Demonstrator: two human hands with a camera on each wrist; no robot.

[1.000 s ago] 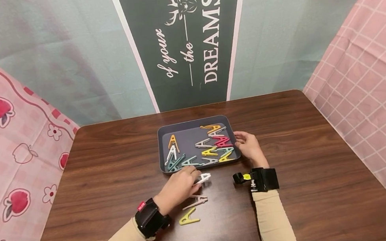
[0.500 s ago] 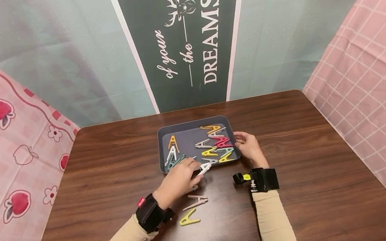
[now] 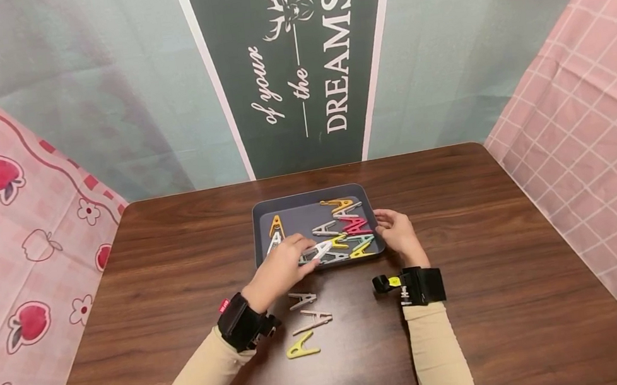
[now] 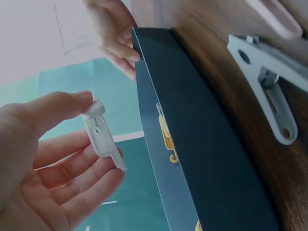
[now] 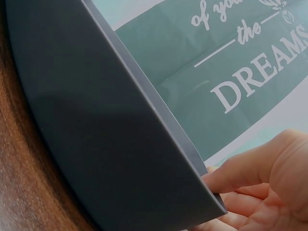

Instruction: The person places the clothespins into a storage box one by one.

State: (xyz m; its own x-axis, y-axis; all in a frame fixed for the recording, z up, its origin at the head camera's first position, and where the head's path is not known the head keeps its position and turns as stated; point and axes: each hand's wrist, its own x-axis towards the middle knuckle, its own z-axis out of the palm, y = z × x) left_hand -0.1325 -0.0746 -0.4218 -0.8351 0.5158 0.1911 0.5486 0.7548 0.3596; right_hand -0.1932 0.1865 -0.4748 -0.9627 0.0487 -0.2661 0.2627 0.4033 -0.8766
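My left hand pinches a white clothespin between thumb and fingers, above the front of the dark grey tray. In the left wrist view the clothespin is held over the level of the tray's rim. My right hand grips the tray's right side, the thumb at the rim and the fingers on the outside. Inside the tray lie several clothespins, among them a red one, an orange one and a yellow one. The left hand hides those in the front left corner.
On the brown table in front of the tray lie a grey clothespin, a pale pink one and a yellow-green one, in a column. Curtains hang behind the table and at both sides.
My left hand has carried the white clothespin from in front of the tray forward over it, uncovering the grey clothespin on the table. The right hand stays at the tray.
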